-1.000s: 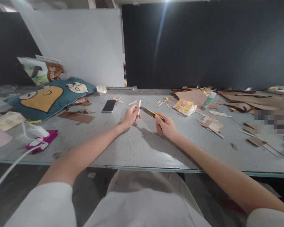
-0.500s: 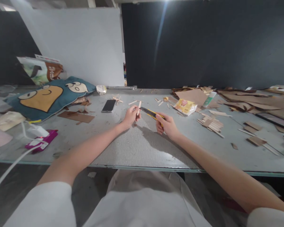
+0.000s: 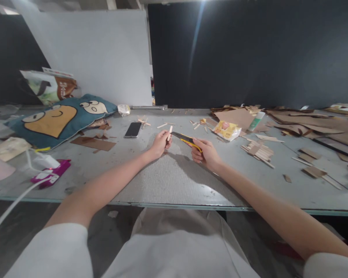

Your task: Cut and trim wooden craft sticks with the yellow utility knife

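Note:
Pinched upright in my left hand (image 3: 161,143) is a short pale wooden stick (image 3: 169,133), its upper end showing above the fingers. My right hand (image 3: 205,153) is closed round a yellow and black utility knife (image 3: 188,140). The knife points left, and its tip is beside the stick; whether they touch is too small to tell. Both hands are over the middle of the grey table (image 3: 168,181). A dark phone (image 3: 133,130) lies to the left of my left hand, with small stick pieces (image 3: 145,122) just past it.
A blue cartoon cushion (image 3: 58,117) and a magenta power strip (image 3: 52,173) are at the left. To the right are a yellow packet (image 3: 227,130), a glue stick (image 3: 256,121), a pile of wooden sticks (image 3: 258,151) and cardboard sheets (image 3: 313,125).
The knife has turned in my right hand, with its yellow edge now lower. My left hand and the stick have shifted very slightly.

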Demonstrator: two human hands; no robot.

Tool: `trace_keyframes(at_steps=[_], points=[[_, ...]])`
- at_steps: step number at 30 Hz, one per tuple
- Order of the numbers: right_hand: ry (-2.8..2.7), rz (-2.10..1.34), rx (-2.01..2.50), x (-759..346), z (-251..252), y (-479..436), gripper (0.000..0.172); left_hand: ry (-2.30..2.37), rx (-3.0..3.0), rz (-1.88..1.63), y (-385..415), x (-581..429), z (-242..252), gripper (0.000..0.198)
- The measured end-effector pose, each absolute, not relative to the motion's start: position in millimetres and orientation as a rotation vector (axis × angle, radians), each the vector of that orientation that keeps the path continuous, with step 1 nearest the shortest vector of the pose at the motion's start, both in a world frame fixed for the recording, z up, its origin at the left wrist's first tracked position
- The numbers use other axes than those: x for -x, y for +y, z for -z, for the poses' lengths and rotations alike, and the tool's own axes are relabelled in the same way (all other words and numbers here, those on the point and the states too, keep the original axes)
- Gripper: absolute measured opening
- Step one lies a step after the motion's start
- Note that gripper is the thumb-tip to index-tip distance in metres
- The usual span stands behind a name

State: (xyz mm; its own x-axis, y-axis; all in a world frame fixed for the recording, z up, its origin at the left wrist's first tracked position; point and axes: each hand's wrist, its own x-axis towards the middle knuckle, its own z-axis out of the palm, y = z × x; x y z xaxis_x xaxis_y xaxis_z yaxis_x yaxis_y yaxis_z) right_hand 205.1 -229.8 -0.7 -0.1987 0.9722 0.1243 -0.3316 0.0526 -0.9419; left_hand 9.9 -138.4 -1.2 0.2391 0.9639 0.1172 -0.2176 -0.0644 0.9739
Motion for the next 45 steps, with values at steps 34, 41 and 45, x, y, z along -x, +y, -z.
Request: trace_keyframes(at_steps=[34, 41, 45], points=[[-1.514, -0.803, 1.039, -198.8, 10.2, -233.1, 0.05, 0.818, -1.267, -1.157, -142.5, -9.0, -0.3, 0.014], [-1.659, -0.523, 1.092, -200.4, 13.4, -232.6, 0.047, 0.876, -1.405, -1.179, -148.2, -11.2, 2.0, 0.045], [-1.734, -0.445, 1.098, -199.5, 15.3, -232.2, 0.048, 0.898, -1.458, -1.199, -149.7, -11.0, 2.2, 0.053]])
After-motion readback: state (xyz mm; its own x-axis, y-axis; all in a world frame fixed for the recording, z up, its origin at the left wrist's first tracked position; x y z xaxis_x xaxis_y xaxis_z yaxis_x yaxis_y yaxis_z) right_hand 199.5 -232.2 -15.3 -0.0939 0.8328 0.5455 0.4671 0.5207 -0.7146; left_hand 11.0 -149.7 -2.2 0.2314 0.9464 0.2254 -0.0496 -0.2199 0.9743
